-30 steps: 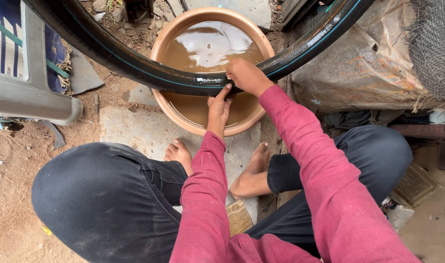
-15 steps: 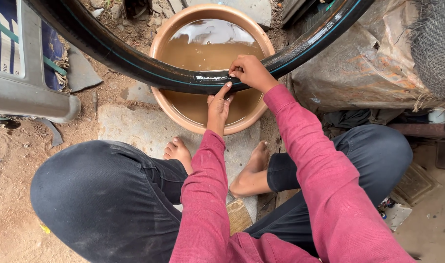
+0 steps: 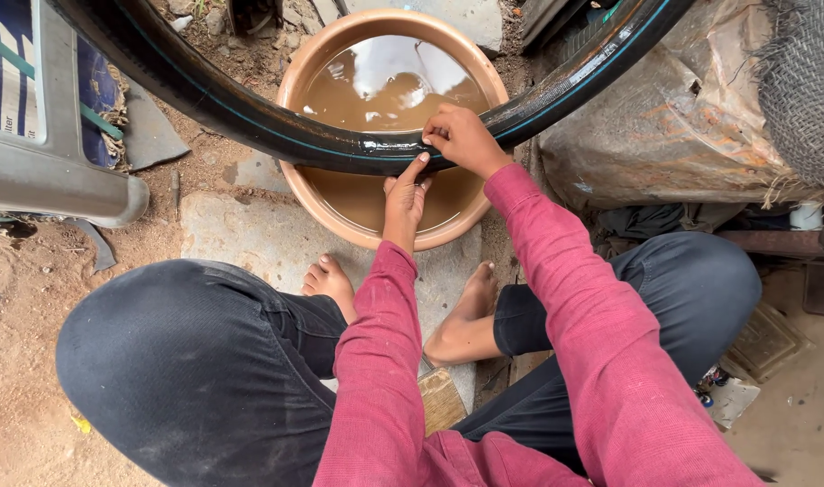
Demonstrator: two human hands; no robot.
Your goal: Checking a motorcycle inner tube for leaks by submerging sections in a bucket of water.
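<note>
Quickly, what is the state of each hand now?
Left hand: open, fingertips touching the underside of the black inner tube over the basin of muddy water.
Right hand: closed, gripping the tube from above.

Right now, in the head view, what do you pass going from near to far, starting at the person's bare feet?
Bare feet → left hand → right hand, its grip on the black tube → muddy water in the basin → basin's far rim.

Black, tan, muddy brown, red.
Black inner tube point(image 3: 250, 117) with thin teal stripe; tan basin point(image 3: 297, 86); muddy brown water point(image 3: 385, 86); red sleeves point(image 3: 565, 298).
</note>
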